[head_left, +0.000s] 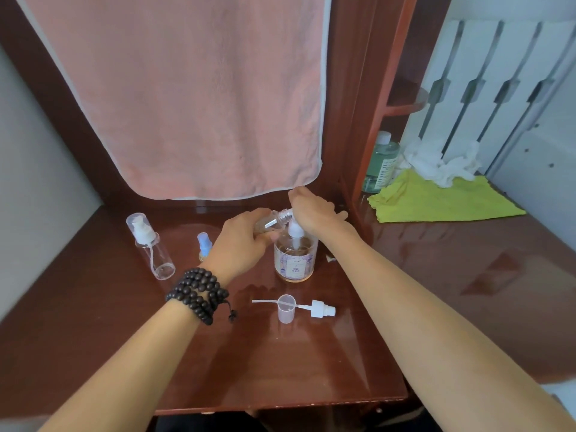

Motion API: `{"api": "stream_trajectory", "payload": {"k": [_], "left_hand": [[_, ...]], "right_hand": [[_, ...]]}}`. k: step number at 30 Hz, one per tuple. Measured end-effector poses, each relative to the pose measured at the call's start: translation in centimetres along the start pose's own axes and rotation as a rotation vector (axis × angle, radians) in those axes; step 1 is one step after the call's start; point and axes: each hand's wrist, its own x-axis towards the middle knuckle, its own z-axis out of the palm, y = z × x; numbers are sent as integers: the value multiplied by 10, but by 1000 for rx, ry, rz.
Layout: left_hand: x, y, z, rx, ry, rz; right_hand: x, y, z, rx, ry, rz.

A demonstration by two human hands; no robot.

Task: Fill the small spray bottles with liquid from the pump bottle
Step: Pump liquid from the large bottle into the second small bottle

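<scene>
The pump bottle (294, 260), clear with a flowery label and pinkish liquid, stands on the brown table (280, 363). My right hand (311, 210) lies over its white pump head with the fingers pointing down. My left hand (241, 241) grips a small clear spray bottle (274, 220), uncapped and tilted, its threaded neck up against the pump's spout. That bottle's white spray head (321, 308) with its dip tube lies on the table beside a clear cap (286, 308). A second small bottle (152, 246) with pump and cap stands at the left, and a blue-capped one (204, 244) sits behind my left wrist.
A pink towel (187, 95) hangs behind the table. To the right stands a wooden shelf post (367, 120); past it are a green liquid bottle (380, 163), a yellow cloth (436, 201) and crumpled white tissue (436, 163). A bead bracelet (199, 294) wraps my left wrist.
</scene>
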Motion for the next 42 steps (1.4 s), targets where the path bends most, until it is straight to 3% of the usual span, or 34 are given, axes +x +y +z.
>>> {"api": "stream_trajectory", "payload": {"k": [12, 18, 28, 35, 42], "left_hand": [[-7, 13, -11, -28, 50, 22], [-9, 6, 3, -16, 15, -61], [-6, 10, -10, 2, 37, 9], [-6, 5, 0, -14, 7, -36], [-7, 9, -7, -50, 23, 3]], "right_hand": [[-3, -7, -5, 13, 74, -38], [-10, -2, 1, 30, 11, 91], [-5, -8, -4, 67, 20, -10], [-5, -8, 5, 19, -34, 130], [-8, -10, -3, 91, 17, 25]]}}
